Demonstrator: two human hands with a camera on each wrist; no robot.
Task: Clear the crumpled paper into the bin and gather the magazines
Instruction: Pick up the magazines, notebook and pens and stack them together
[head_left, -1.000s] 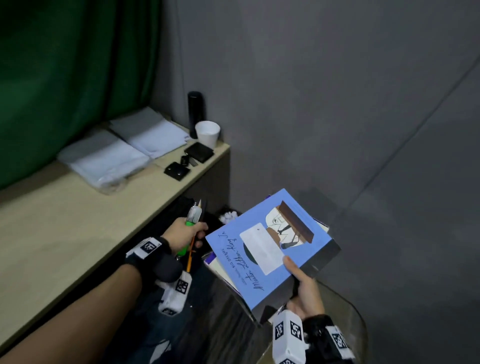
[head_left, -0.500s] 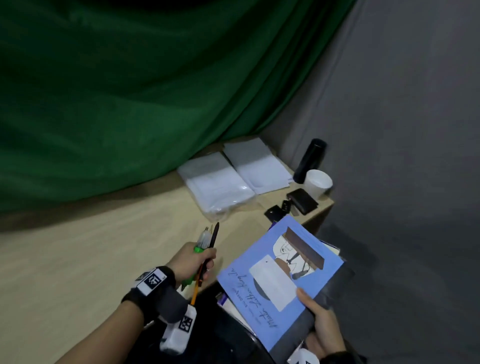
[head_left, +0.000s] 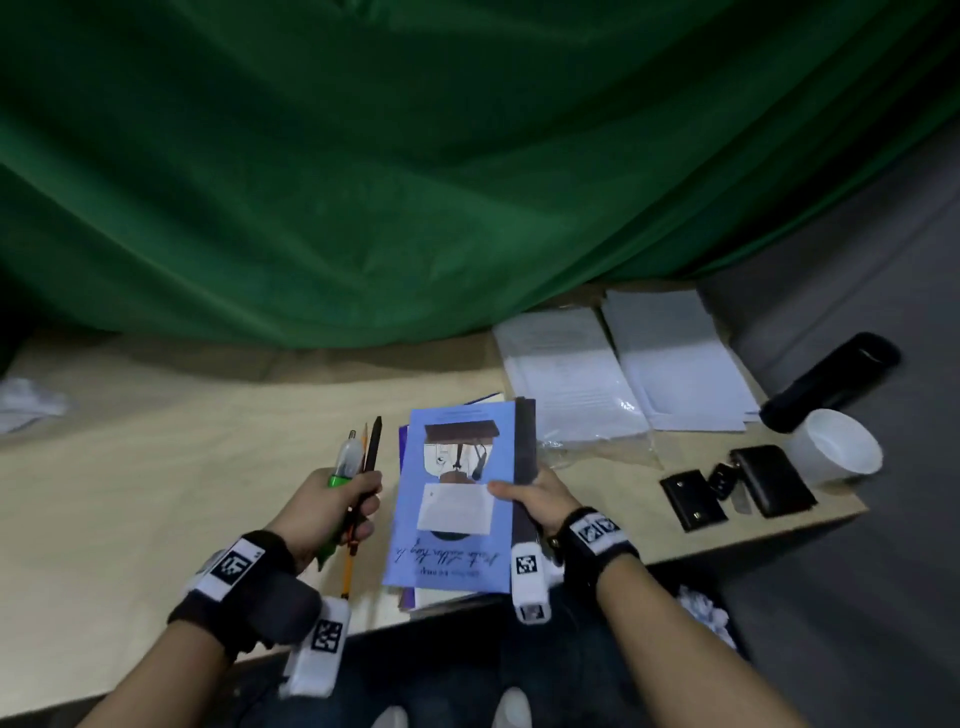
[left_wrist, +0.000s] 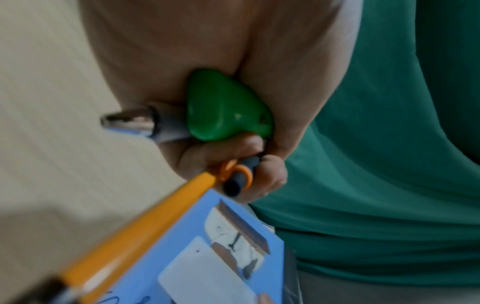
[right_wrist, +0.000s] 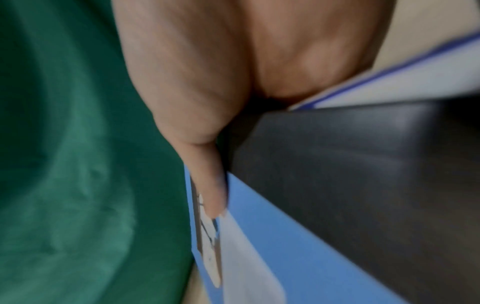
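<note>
A stack of magazines (head_left: 452, 525) with a light blue cover on top hangs over the wooden desk (head_left: 130, 493) near its front edge. My right hand (head_left: 524, 493) grips the stack's right side, thumb on the blue cover (right_wrist: 298, 246), fingers underneath. My left hand (head_left: 332, 506) is just left of the stack and holds a bundle of pens (head_left: 358, 457): a green-ended pen (left_wrist: 226, 107), a yellow pencil (left_wrist: 145, 226) and a dark pen. Crumpled white paper (head_left: 706, 613) lies in a dark bin below the desk's right end. Another white crumpled piece (head_left: 26, 402) sits at the desk's far left.
Two stacks of white paper (head_left: 623, 374) lie at the back right of the desk. A black bottle (head_left: 831, 379), a white cup (head_left: 836, 447), two dark wallets (head_left: 774, 480) and keys sit at the right end. A green curtain (head_left: 415, 156) hangs behind.
The view swung left from the grey wall to the desk. My right hand brought the magazine stack from beside the desk to over its surface; the left hand with pens came along.
</note>
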